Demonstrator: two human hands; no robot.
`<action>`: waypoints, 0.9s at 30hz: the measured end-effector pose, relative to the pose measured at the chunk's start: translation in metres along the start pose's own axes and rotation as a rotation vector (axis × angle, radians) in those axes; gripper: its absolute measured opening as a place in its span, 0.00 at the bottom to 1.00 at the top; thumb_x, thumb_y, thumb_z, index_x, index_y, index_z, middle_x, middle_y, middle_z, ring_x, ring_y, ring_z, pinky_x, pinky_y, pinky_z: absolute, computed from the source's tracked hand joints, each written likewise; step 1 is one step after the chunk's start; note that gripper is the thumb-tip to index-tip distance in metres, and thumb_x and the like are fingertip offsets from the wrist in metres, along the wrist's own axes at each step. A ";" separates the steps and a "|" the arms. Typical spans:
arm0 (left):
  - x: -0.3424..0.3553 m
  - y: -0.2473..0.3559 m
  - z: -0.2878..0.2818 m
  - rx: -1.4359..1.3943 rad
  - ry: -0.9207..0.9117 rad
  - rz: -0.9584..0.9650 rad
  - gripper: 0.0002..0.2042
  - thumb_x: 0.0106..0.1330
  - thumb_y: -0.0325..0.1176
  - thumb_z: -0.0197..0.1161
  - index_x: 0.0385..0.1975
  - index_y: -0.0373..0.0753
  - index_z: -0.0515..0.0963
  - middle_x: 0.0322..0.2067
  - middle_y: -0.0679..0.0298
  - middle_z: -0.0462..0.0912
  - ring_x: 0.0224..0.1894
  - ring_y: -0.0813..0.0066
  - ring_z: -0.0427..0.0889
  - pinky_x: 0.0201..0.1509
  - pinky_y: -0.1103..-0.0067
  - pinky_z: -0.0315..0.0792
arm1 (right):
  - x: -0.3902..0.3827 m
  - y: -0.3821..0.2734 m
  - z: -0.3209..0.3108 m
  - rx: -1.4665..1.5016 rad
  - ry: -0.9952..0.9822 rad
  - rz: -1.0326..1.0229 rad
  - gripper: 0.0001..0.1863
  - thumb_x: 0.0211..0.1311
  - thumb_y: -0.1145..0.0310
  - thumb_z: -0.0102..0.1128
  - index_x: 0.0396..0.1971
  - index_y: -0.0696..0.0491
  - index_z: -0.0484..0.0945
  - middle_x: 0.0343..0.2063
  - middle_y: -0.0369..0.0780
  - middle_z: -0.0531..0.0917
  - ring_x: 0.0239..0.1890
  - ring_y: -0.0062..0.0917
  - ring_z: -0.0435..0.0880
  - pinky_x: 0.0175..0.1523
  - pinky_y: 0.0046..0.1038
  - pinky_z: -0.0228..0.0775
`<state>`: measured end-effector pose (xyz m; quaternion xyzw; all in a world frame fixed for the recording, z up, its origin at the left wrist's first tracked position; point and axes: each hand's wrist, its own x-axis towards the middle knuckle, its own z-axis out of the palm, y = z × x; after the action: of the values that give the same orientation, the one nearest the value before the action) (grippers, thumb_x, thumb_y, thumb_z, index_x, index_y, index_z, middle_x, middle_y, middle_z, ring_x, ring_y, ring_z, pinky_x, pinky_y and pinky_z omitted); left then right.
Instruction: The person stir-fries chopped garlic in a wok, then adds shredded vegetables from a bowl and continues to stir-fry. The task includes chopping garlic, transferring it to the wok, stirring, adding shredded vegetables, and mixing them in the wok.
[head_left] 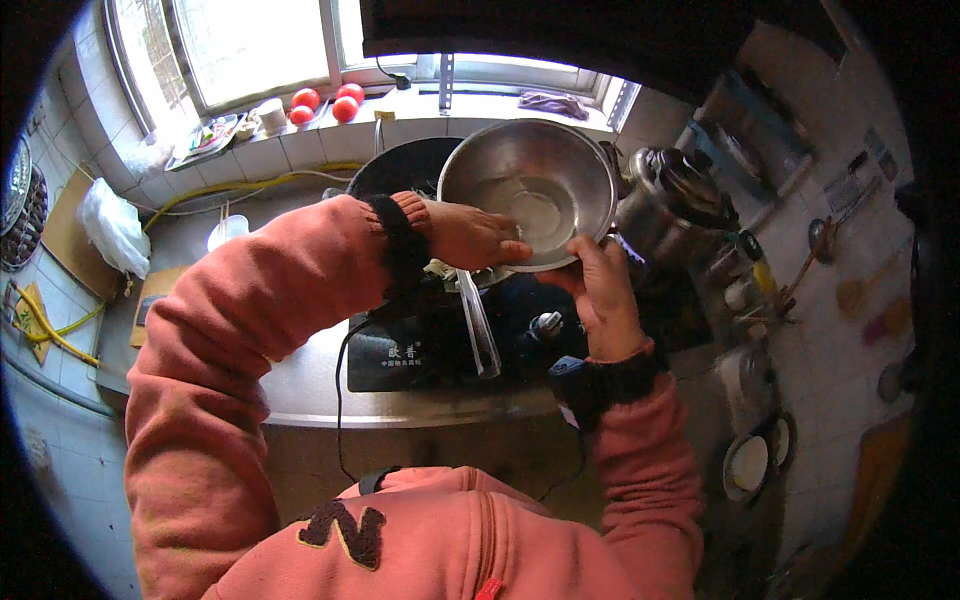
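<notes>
1 steel bowl (530, 190) — 4 tomatoes (327, 103) — 1 black wok (405, 165) — 1 kettle (672, 205)

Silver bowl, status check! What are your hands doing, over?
Both hands on the steel bowl: left hand gripping near rim, right hand underneath. Bowl tilted above black wok. Metal spatula lies just below.

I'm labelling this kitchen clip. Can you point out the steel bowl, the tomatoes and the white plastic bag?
steel bowl (540, 190), head view, inner wall near the bottom.
tomatoes (345, 108), head view, front of one on the windowsill.
white plastic bag (112, 230), head view, middle of the bag.
</notes>
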<state>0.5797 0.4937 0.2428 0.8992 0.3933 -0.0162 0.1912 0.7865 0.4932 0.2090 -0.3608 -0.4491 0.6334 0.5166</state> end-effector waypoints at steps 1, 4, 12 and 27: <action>0.000 0.001 -0.003 -0.039 -0.047 -0.059 0.24 0.75 0.50 0.32 0.47 0.38 0.71 0.51 0.43 0.71 0.53 0.44 0.72 0.59 0.62 0.66 | 0.002 0.000 0.000 -0.009 0.002 0.008 0.14 0.56 0.71 0.54 0.41 0.63 0.73 0.34 0.45 0.81 0.30 0.32 0.84 0.29 0.31 0.84; -0.006 0.002 -0.007 -0.094 -0.149 -0.230 0.27 0.74 0.52 0.32 0.42 0.33 0.73 0.44 0.41 0.76 0.48 0.44 0.74 0.55 0.61 0.67 | 0.005 0.001 0.000 -0.021 -0.027 0.016 0.14 0.56 0.71 0.54 0.41 0.64 0.72 0.34 0.45 0.81 0.30 0.32 0.84 0.29 0.31 0.84; -0.024 -0.007 -0.007 0.054 -0.067 -0.178 0.23 0.75 0.45 0.35 0.34 0.34 0.73 0.34 0.47 0.78 0.41 0.47 0.76 0.51 0.62 0.68 | 0.012 0.008 -0.003 -0.014 -0.008 0.046 0.12 0.56 0.73 0.53 0.40 0.61 0.74 0.33 0.42 0.80 0.32 0.32 0.83 0.30 0.34 0.83; -0.096 -0.050 0.007 0.354 0.352 -0.032 0.11 0.61 0.23 0.58 0.44 0.39 0.77 0.37 0.55 0.80 0.43 0.57 0.78 0.53 0.63 0.68 | 0.012 -0.002 -0.014 -0.029 0.114 -0.035 0.14 0.55 0.73 0.53 0.42 0.60 0.74 0.34 0.43 0.80 0.32 0.33 0.82 0.30 0.35 0.83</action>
<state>0.4786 0.4552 0.2367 0.9012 0.4259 0.0691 -0.0411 0.7972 0.5082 0.2063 -0.3961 -0.4343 0.5960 0.5471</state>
